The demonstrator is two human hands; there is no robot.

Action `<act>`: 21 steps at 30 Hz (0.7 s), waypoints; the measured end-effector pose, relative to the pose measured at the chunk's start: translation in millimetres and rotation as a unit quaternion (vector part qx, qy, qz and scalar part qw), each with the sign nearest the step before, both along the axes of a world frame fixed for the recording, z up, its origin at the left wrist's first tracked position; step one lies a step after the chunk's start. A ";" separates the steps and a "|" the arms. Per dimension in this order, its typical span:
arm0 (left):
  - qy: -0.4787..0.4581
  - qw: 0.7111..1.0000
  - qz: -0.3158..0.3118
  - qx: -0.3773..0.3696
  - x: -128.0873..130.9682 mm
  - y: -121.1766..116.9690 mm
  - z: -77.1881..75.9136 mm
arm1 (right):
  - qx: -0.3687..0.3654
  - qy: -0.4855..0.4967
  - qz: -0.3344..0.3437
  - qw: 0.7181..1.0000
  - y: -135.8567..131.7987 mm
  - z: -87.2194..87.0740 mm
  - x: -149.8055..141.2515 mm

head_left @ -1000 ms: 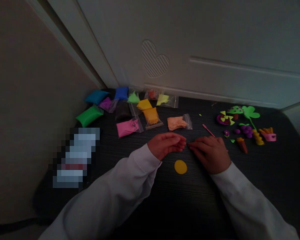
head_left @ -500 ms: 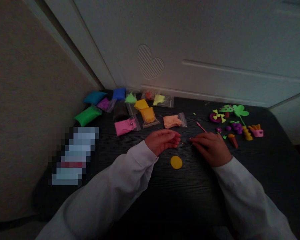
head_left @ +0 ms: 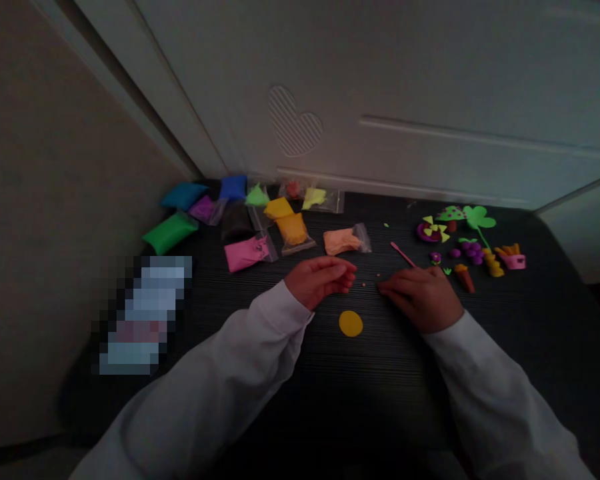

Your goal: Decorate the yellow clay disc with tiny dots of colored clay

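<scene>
Palm facing inward, my left hand is held just above the dark table with its fingers curled and thumb folded over; whatever lies inside is hidden. To its right my right hand rests on the table, its thumb and fingertips pinched together, with anything between them too small to make out. Between the hands lie two tiny pale bits, one bit nearer the left hand and another bit by the right fingertips. A flat yellow clay disc lies in front of them. A pink stick tool lies behind the right hand.
Bags of coloured clay spread along the back left, including a peach bag and a pink bag. Several small clay models stand at the right, such as a pink fries cup. A blurred-out phone-like screen lies at left. A white panel rises behind.
My right hand has drawn away from the left, and two tiny pale bits now show on the table between them. The whole view has shifted slightly.
</scene>
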State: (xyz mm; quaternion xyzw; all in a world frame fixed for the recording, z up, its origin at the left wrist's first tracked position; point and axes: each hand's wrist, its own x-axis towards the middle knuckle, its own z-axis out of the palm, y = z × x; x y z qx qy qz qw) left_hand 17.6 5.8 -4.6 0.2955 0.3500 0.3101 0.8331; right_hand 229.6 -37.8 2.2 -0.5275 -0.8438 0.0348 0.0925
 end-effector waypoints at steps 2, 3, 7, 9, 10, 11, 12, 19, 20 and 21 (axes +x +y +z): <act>0.001 1.000 -0.005 0.001 -0.2 0.2 0.3 | -0.003 -0.006 0.002 1.000 0.0 1.3 -1.1; 0.001 1.000 -0.006 0.001 -0.3 0.3 0.3 | -0.005 -0.002 0.003 1.000 0.0 2.1 -1.4; -0.001 1.000 -0.010 0.000 -0.9 0.4 -1.0 | -0.034 0.076 -0.005 0.996 -0.7 8.3 -1.7; -0.001 1.000 -0.012 0.003 -1.1 0.5 -1.8 | -0.050 0.149 -0.016 0.987 -2.6 13.7 -3.2; -0.002 1.000 -0.013 0.005 -1.1 0.6 -2.0 | -0.059 0.191 -0.022 0.980 -4.0 16.4 -4.6; -0.003 1.000 -0.013 0.005 -1.0 0.7 -2.1 | -0.071 0.237 -0.029 0.968 -5.5 18.9 -6.5; -0.004 1.000 -0.013 0.004 -1.0 0.8 -2.0 | -0.089 0.288 -0.036 0.953 -7.0 20.8 -8.8; -0.002 1.000 -0.009 -0.003 -0.4 0.9 -0.7 | -0.271 0.708 -0.062 0.649 -10.5 22.6 -27.2; -0.003 1.000 -0.009 -0.003 -0.3 0.9 -0.6 | -0.295 0.733 -0.058 0.610 -10.6 23.2 -29.1; -0.004 1.000 -0.009 -0.003 -0.2 0.9 -0.6 | -0.314 0.750 -0.054 0.580 -10.9 24.1 -30.5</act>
